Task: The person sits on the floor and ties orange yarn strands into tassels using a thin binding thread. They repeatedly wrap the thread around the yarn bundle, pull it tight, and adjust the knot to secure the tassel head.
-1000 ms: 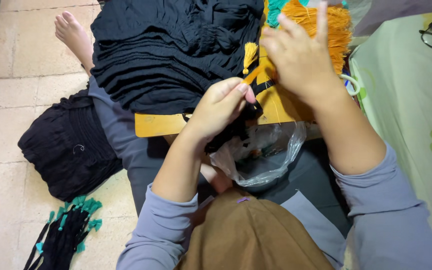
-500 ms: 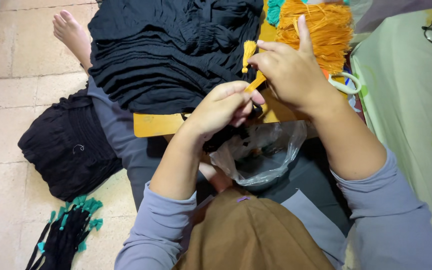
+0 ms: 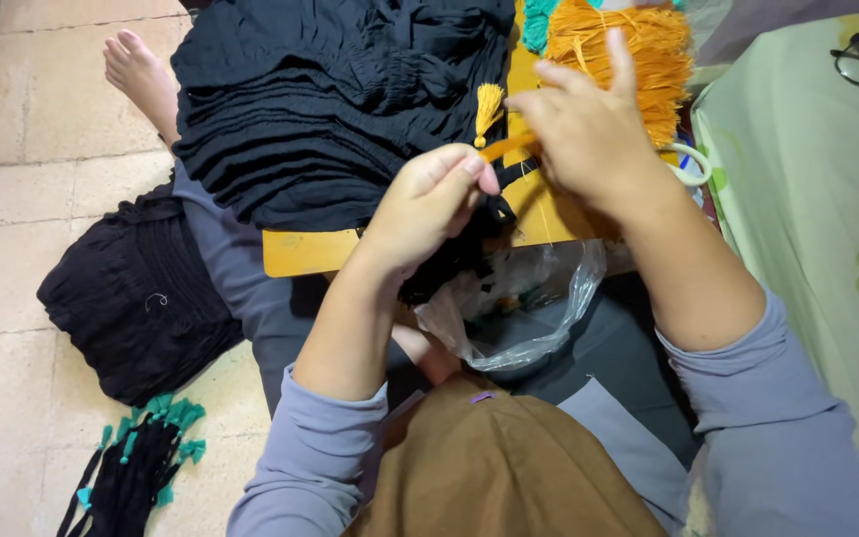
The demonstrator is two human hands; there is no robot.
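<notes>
Orange tassel [image 3: 489, 111] between 2 hands

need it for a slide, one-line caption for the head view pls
Left hand and right hand work an orange tassel on a black cord above piled black fabric.

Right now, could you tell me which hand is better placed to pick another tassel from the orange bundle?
Right, I'd judge. The right hand lies directly against the orange bundle, with its fingers beside the orange tassel. The left hand sits lower, over the black fabric, farther from the bundle.
</notes>
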